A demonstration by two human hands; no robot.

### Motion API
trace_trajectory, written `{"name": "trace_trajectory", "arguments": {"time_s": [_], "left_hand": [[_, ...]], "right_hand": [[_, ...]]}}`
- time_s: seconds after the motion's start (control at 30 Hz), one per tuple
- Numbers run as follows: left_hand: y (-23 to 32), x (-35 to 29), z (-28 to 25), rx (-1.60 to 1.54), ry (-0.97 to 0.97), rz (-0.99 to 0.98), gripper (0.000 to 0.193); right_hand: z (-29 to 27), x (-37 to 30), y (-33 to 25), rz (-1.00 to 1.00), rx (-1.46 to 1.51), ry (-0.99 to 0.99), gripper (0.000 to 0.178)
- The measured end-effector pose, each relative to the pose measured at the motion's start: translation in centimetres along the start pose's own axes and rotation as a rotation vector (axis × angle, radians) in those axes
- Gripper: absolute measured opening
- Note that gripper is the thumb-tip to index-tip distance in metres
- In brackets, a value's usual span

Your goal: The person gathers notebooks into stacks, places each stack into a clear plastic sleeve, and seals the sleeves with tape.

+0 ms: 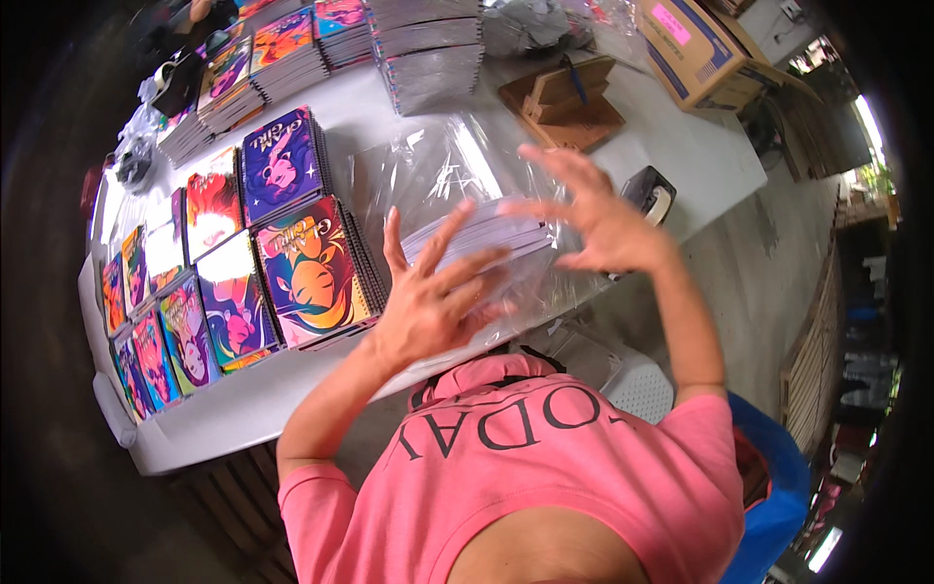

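White table (224, 409): cardboard box (686, 54) toward its far side, contents hidden from me.
Clear plastic (389, 175): laid on top; likely light, limp, slippery; pinch an edge.
Page stack (498, 234): under or inside plastic, can't tell; probably heavier; hold opposite sides.
Left hand (428, 307), right hand (613, 232): fingers splayed, gripping nothing; touch unclear.

From the wearer's head, a fisheye view looks down past the pink shirt (535, 477) onto the nearby table (209, 419).
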State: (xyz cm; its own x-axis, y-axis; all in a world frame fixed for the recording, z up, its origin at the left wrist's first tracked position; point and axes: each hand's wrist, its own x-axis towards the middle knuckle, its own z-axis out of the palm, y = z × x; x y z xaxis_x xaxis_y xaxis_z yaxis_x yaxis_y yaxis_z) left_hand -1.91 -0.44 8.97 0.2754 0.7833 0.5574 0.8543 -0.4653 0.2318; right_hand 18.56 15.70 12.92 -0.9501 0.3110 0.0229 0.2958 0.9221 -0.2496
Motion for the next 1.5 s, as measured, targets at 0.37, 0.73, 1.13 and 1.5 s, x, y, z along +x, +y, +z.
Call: {"name": "trace_trajectory", "arguments": {"time_s": [0.37,0.73,1.13,1.5], "left_hand": [[2.9,1.1,-4.3,0.081,-0.062,-0.432,0.068],[-1.1,-1.4,0.5,-0.114,-0.042,-0.500,0.063],[0.7,4.7,-1.0,-0.112,0.556,-0.356,0.028],[-1.3,-2.2,1.4,-0.525,0.236,-0.760,0.036]], "right_hand": [[-1.4,3.5,-0.3,-0.593,1.032,0.824,0.018],[3.0,4.4,-2.4,-0.150,0.508,0.267,0.026],[1.2,2.6,-1.7,-0.101,1.416,0.533,0.089],[8.5,0.3,-2.9,0.123,1.408,0.522,0.056]]}}
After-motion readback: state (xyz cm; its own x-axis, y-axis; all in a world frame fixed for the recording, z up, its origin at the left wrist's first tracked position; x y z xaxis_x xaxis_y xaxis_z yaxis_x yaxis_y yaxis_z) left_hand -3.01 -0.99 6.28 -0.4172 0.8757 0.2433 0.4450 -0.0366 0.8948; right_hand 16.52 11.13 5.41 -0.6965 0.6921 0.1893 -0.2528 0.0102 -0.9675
